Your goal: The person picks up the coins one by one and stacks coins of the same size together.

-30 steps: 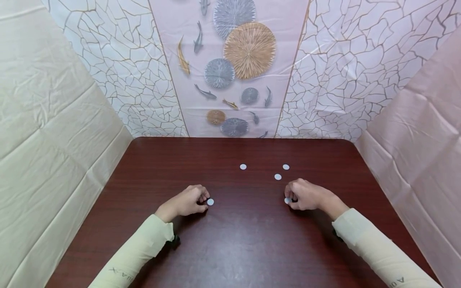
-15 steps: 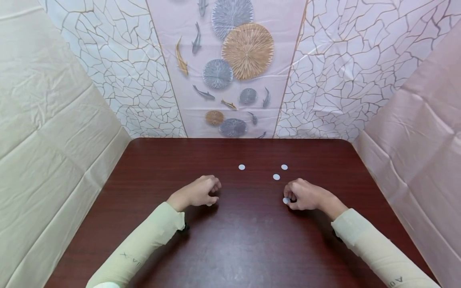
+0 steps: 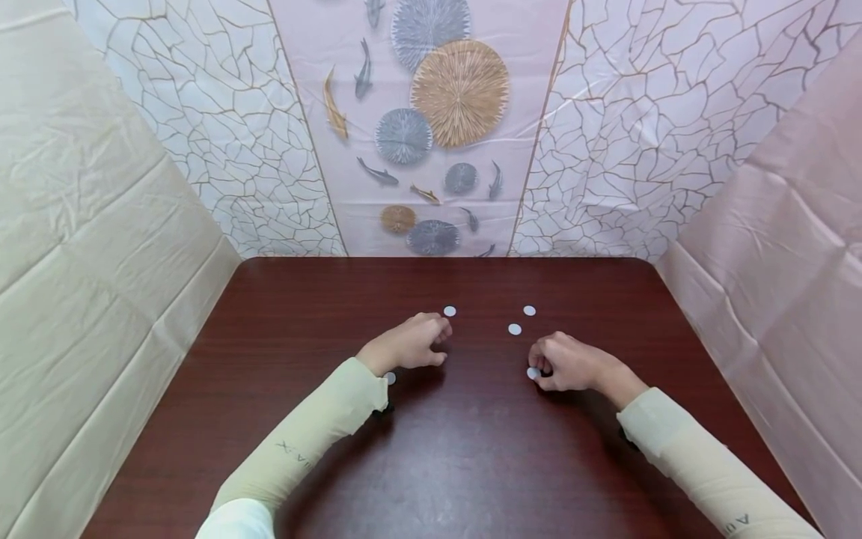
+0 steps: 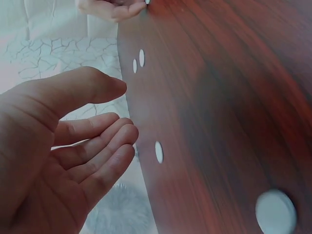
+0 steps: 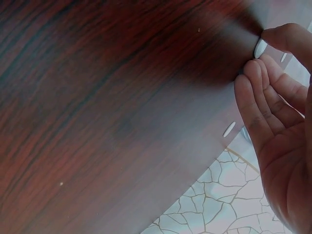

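The right hand [image 3: 566, 363] pinches a small, flat, round white disc [image 3: 533, 373], its material unclear, between thumb and index fingertip right of the middle of the glossy, red-brown, wood-grained table [image 3: 431, 449]; so thin an edge could slip or skid if the squeeze were uneven. Being round, it has no long axis and points no way, its face seemingly flat on the tabletop. The left hand [image 3: 412, 343] grips nothing, thumb spread from bent fingers, between a matching white disc [image 3: 390, 379] by its wrist and a farther white disc [image 3: 450, 311], either of which a low brush could nudge.
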### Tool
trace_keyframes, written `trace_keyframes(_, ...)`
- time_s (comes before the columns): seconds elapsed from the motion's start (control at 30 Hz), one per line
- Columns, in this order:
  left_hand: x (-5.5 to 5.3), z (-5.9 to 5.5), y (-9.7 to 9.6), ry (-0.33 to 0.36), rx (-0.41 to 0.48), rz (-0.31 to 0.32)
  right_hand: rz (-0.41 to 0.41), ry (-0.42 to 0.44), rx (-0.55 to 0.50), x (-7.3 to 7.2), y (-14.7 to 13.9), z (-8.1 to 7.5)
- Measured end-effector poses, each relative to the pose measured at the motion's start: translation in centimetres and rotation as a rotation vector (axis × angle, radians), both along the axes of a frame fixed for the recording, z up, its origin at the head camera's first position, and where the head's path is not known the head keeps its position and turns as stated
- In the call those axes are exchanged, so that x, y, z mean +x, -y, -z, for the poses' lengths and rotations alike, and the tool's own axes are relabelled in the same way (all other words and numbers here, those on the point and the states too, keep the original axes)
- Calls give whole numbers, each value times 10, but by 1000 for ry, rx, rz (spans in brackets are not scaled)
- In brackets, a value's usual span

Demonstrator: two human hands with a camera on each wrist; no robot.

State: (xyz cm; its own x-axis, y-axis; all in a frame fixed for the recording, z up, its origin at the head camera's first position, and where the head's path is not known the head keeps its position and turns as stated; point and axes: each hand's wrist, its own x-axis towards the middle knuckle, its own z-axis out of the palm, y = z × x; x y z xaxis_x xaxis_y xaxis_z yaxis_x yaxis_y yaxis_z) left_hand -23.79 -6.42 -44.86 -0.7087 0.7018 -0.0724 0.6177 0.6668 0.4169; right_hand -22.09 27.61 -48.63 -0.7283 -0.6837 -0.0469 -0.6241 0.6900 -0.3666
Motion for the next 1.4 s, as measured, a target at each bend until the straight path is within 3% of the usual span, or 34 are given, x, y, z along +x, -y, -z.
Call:
trace_keyframes(0.43,-21,4,-51,-5,-102,16,-3,-2,-15,1,-2,0)
trace_keyframes(0.83,-39,20,-90,3,-134,38,14,4,8,0,-1,1)
trace_keyframes(1.4,-57,35,-131,-98,-133,24,19,53,16,-1,-2,0)
